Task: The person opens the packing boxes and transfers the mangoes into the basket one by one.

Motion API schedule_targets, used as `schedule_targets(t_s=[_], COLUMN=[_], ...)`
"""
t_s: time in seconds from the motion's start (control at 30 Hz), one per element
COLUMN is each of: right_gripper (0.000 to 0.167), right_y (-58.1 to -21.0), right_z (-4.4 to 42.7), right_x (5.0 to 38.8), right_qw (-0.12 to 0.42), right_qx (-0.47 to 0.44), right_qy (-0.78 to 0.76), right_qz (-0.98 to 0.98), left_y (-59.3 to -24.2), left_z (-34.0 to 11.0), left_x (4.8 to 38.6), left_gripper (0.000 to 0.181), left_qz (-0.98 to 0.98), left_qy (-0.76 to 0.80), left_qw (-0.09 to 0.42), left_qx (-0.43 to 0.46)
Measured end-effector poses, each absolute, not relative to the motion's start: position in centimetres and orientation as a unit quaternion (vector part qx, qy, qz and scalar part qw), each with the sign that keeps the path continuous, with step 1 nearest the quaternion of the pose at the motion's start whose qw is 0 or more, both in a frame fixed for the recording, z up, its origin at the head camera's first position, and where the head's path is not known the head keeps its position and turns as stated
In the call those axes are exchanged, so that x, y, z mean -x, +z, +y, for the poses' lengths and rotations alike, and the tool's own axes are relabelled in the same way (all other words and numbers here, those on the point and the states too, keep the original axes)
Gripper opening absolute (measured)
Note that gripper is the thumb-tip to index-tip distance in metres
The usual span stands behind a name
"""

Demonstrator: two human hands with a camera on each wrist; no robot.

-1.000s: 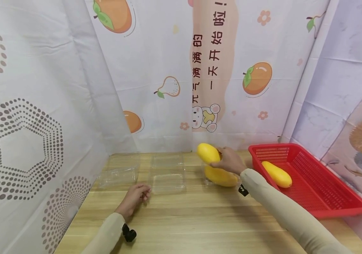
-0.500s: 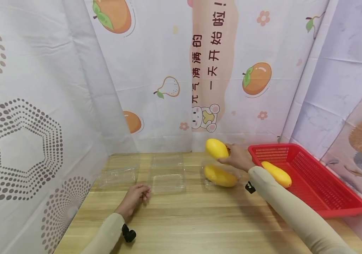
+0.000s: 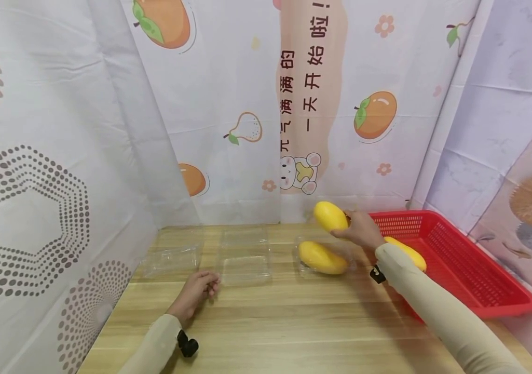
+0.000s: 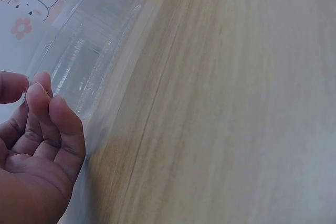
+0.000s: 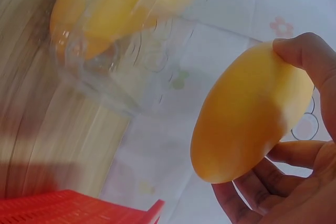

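Right grip (image 3: 363, 229) holds mango (image 5: 247, 116) between thumb and fingers.

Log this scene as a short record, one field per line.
Right hand: holds the first yellow fruit, raised
Left hand: beside the middle clear container, holding nothing
Right clear container: second yellow fruit inside
Red basket: third yellow fruit inside, partly hidden by the right sleeve
Surface: wooden table

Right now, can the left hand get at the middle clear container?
Likely yes: the left hand holds nothing and lies by the near left side of the middle clear container, with nothing visible blocking the way. I can't tell whether they touch.
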State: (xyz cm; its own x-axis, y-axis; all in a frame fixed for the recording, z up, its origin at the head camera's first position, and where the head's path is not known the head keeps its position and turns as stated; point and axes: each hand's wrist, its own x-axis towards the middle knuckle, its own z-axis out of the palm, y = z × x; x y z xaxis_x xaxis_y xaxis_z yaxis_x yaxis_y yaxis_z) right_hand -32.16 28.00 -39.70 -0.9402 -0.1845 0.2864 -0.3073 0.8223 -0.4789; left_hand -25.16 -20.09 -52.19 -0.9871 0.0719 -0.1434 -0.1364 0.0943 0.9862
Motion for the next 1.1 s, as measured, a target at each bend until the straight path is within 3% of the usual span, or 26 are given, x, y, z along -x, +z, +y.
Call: schedule_targets(t_s=[0.47,0.77,1.1], right_gripper=[0.061,0.049,0.05], right_y=[-39.3,-39.7,-39.8], right_z=[30.8,32.5,34.6], right_x=[32.2,31.9,31.7], right_qw=[0.122,0.112,0.114], right_qx=[-0.118,-0.088,-0.059], right_qy=[0.254,0.263,0.264], right_qz=[-0.952,-0.954,-0.956], left_y=[-52.3,-52.6,-52.7], left_z=[-20.4,-20.3,-20.3], left_x=[25.2,25.2,25.4], left_gripper=[0.03,0.028,0.029], left_qz=[0.733,0.732,0.731], left_qy=[0.676,0.677,0.678], left_qw=[0.075,0.071,0.075], left_qx=[0.012,0.02,0.015])
